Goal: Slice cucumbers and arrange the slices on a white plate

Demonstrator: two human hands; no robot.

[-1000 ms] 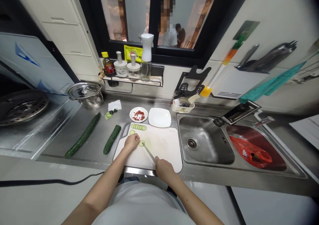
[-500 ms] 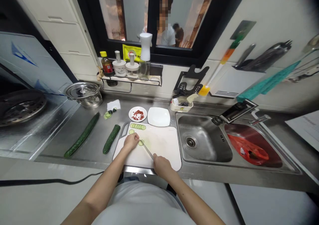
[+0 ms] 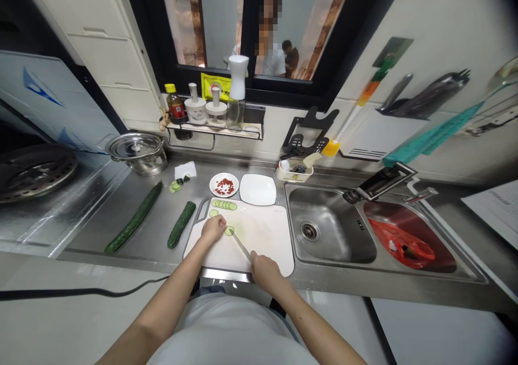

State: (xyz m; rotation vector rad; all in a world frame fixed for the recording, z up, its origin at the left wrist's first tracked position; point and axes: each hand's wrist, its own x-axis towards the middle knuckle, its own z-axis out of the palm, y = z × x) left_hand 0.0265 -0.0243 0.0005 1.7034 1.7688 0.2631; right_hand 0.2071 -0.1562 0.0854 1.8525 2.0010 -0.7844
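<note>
My right hand is closed round the handle of a knife, whose tip lies at a cucumber slice on the white cutting board. Just left of that slice is my left hand, its fingers pressed together; what they hold, if anything, is too small to make out. A row of overlapping cucumber slices lies along the board's upper left, with a single slice below it. Left of the board rest a short cucumber piece and a longer cucumber.
Behind the board are a plate of red pieces and a white square plate. A sink with a red bag is on the right. A steel pot stands back left, near cucumber scraps.
My right hand and the knife have shifted very slightly to the right. My left hand stays beside the slice.
</note>
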